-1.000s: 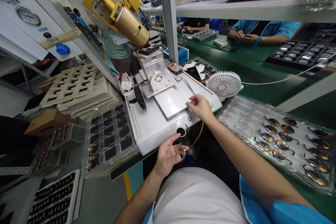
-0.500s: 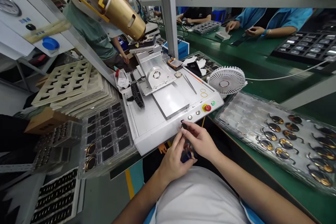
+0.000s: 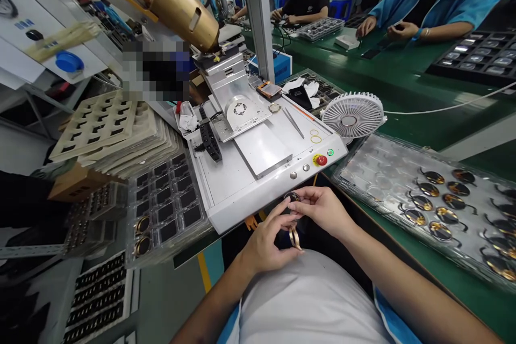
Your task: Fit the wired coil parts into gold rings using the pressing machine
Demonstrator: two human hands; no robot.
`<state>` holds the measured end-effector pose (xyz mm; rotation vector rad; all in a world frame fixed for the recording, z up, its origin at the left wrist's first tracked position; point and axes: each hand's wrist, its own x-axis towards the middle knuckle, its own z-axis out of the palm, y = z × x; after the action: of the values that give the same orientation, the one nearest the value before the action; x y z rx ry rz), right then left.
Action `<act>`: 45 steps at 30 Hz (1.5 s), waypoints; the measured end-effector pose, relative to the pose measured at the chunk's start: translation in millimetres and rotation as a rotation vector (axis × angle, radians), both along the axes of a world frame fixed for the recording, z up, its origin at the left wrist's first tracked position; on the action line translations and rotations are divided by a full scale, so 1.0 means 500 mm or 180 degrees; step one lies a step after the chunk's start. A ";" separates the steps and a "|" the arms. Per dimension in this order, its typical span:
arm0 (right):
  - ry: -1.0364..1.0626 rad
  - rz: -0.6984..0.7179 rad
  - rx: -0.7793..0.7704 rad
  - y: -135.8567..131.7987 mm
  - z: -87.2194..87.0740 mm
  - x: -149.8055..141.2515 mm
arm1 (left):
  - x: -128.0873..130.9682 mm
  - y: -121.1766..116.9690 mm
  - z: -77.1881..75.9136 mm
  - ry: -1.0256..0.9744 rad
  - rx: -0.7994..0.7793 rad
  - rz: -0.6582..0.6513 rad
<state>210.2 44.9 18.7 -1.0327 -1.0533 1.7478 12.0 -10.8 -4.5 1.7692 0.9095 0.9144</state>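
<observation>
At the near edge of the white machine: both hands are held together over the person's lap, just past the machine's front lip.
Right hand: fingers closed in a pinch on a small dark round part.
Left hand: fingers curved in toward the right hand; cannot tell if they grip anything, as the contact is hidden.
Task thing: the dark round part sits between the hands, partly covered by fingers. A gold ring hangs just below it; cannot tell if the two are joined.
Machine top: metal plate, tweezers and two thin rings to the far right; all well apart from the hands.
Right of hands: clear tray of gold-and-dark round parts, cut off by the right frame edge; white fan farther off.
Left of hands: clear tray of black squares, with two gold round parts at its near end.
Far right: a co-worker's two hands at the green bench, holding something too small to make out.
Hard to see: a pixelated patch hides the area behind the machine.
</observation>
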 end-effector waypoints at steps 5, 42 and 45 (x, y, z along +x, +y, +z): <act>0.0128 -0.0144 -0.0047 -0.007 0.000 -0.007 | -0.002 -0.003 -0.022 -0.0411 0.0293 -0.0030; -0.0192 -0.0051 -0.0136 -0.072 0.037 -0.083 | -0.020 0.012 -0.063 -0.1925 -0.0365 0.0392; -0.0139 -0.0035 -0.0167 -0.072 0.036 -0.083 | -0.020 0.012 -0.062 -0.1880 -0.0396 0.0446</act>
<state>168.8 9.0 36.8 -1.1117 -1.0316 1.7593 2.2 -4.8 -35.4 1.2307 0.6847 1.3451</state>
